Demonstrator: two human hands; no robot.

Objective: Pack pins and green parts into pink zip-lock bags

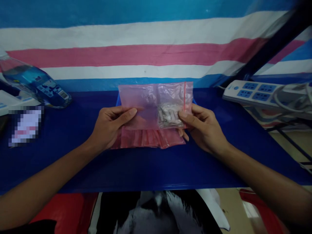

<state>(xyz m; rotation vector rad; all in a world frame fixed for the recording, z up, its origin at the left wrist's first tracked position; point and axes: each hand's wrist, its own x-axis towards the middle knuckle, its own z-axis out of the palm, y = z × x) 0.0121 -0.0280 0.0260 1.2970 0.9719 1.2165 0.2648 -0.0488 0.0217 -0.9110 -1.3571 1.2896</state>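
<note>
A pinkish plastic zip bag [138,97] is stretched between my two hands above the table. Its right part is clearer, has a red strip near the end, and contains small greyish pieces [168,116] whose kind I cannot make out. My left hand [114,122] pinches the left end, thumb in front and fingers behind. At the right end, my right hand [201,125] grips the bag with its thumb near the red strip. Below it lies a row of several pink bags [146,139], overlapping one another. A blue container edge [118,100] shows partly behind the held bag.
The blue table [156,169] stands against a striped sheet [109,55]. On the left are a bottle with a blue label [41,83] and a white object [14,102]. A power strip [253,92] with cables [292,97] lies at the right, by a dark post [270,48].
</note>
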